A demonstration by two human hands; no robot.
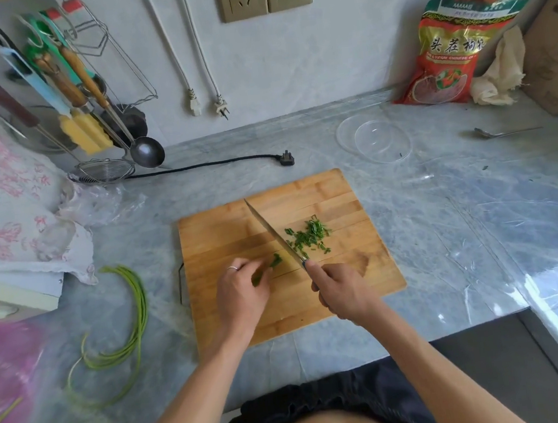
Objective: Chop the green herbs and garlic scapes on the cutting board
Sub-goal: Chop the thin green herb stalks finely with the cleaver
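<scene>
A: What does each hand's grip have hold of?

B: The right hand (342,290) is wrapped closed around the handle of a knife (275,237), fingers curled tight over it. The blade runs up and to the left across the cutting board (303,195), its tip toward the board's far edge. The left hand (241,292) has its fingers bent down, pinching a small bunch of green herbs (269,266) against the board, just left of the blade near the handle end. A ring shows on one finger.

A: And where are the cut pieces?

B: The chopped herbs (309,235) lie in a loose pile on the board, just right of the blade, on the opposite side from the held bunch.

A: The garlic scapes?

B: The garlic scapes (124,327) are off the board, lying curved on the counter (461,226) well to the board's left, apart from both hands.

A: What else sits around the board?

B: Beyond the board's far right corner is a clear glass bowl (375,139), and farther back a red bag (453,51) leans on the wall. A black plug (286,159) with its cord lies beyond the far edge. To the far left of the board are a flowered cloth (11,205) and hanging utensils (79,94), with a ladle (147,151) reaching down to the counter. A spoon (500,133) lies far off to the board's right.
</scene>
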